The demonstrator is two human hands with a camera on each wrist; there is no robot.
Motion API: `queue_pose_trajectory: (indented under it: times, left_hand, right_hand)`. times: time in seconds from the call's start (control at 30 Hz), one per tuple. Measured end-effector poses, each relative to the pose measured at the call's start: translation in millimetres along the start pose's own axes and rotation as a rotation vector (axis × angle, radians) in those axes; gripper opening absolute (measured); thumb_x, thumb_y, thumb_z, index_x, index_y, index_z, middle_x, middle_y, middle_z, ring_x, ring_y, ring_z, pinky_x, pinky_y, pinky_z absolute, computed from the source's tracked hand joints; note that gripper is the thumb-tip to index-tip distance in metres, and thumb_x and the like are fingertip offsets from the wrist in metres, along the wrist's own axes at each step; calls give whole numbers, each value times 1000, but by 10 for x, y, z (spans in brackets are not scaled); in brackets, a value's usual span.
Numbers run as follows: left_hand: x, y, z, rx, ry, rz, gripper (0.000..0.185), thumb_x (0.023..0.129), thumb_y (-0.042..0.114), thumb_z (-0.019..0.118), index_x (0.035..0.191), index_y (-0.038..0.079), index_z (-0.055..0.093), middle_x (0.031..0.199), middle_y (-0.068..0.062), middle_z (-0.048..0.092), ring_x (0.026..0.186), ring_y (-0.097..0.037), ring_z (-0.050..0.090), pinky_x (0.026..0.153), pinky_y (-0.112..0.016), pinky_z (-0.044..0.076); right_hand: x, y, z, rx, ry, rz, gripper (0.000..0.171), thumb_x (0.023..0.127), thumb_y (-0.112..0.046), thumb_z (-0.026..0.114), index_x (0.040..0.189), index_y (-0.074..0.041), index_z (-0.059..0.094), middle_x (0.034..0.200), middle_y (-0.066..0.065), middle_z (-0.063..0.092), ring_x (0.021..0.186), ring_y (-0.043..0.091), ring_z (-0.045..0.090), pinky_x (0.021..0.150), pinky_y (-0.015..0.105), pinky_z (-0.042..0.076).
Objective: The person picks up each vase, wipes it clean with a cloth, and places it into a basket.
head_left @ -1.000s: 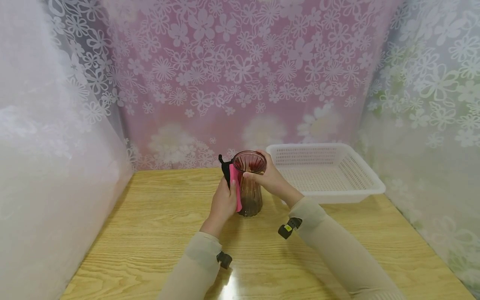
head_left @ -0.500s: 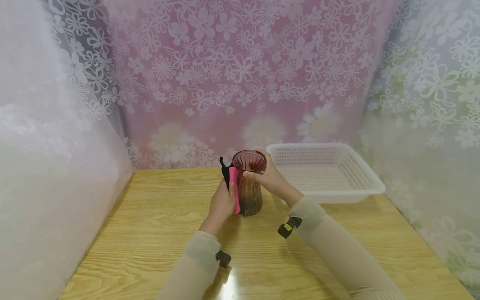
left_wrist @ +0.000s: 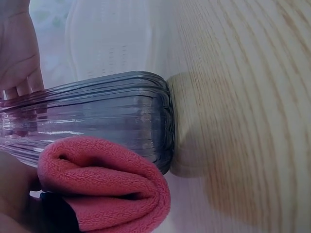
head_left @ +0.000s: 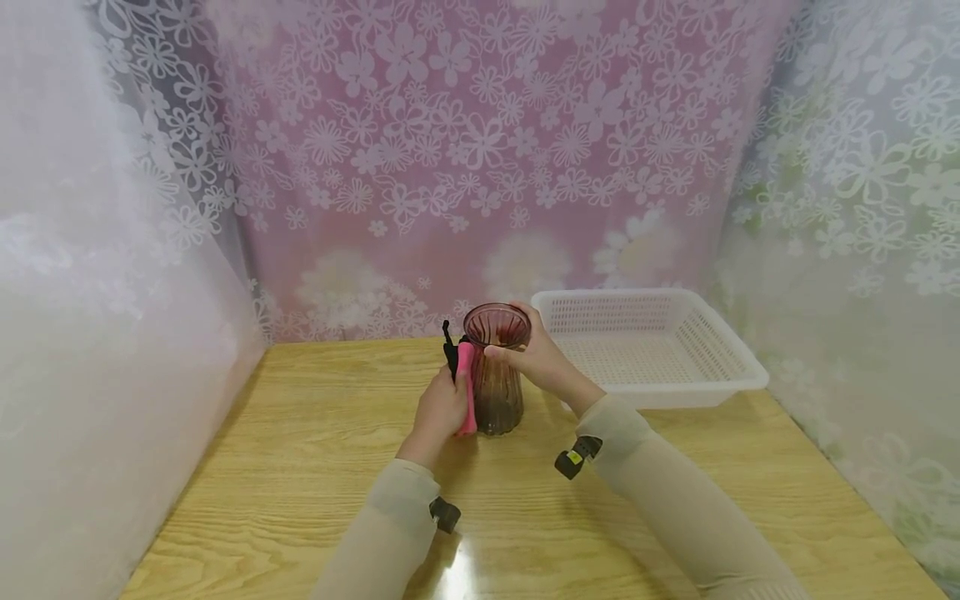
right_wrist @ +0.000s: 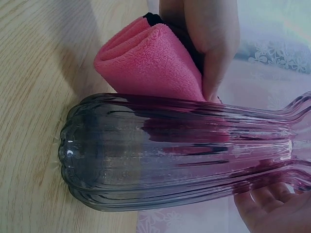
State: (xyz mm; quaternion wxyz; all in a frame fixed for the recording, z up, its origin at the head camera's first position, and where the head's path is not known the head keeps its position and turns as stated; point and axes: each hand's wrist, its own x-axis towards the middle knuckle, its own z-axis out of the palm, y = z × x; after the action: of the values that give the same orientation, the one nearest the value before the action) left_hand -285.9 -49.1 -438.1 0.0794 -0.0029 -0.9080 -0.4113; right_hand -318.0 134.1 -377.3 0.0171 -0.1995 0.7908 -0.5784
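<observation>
A fluted glass vase point(head_left: 498, 400), purple-pink at the top and smoky grey at the base, stands roughly upright at the table's middle. My right hand point(head_left: 546, 360) holds it just under the flared rim, thumb in front and fingers behind. My left hand point(head_left: 441, 404) grips a folded pink cloth point(left_wrist: 109, 177) with a black part on its outer side. That cloth lies against the vase's left side, lower half, as the right wrist view shows. In the left wrist view the vase's ribbed base sits right at the wood surface. Part of the left fingers is hidden behind the cloth.
A white perforated plastic basket point(head_left: 675, 387) stands at the back right, just behind the right hand. The wood-grain table point(head_left: 300, 467) is bordered by a pink flowered curtain point(head_left: 480, 167) at the back and pale sheets on both sides.
My left hand has slid the pink cloth slightly down the vase's left side. The right hand and the vase stay nearly where they were.
</observation>
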Motion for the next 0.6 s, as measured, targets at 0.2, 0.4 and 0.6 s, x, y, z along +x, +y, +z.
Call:
queue_pose_trajectory:
  times: [0.2, 0.4, 0.6]
  left_hand:
    - [19, -25, 3, 29, -41, -25, 44, 109, 33, 39, 128, -2, 57, 115, -22, 68, 106, -38, 65, 92, -52, 50]
    - [37, -63, 10, 70, -94, -82, 49, 109, 36, 37, 127, -5, 56, 113, -22, 67, 102, -36, 65, 89, -50, 51]
    - [43, -105, 16, 100, -129, -110, 51, 109, 37, 36, 124, -8, 55, 111, -23, 66, 100, -36, 64, 88, -49, 52]
  right_hand:
    - [-3, -1, 2, -10, 4, -3, 97, 88, -32, 78, 158, -18, 13, 148, 21, 38, 137, 35, 42, 110, 53, 38]
    - [0, -6, 3, -20, 9, -1, 98, 88, -33, 79, 158, -16, 13, 148, 21, 39, 137, 35, 42, 109, 52, 39]
    - [-8, -8, 14, -17, 13, 1, 95, 90, -26, 77, 158, -15, 12, 148, 21, 39, 136, 35, 43, 108, 52, 40]
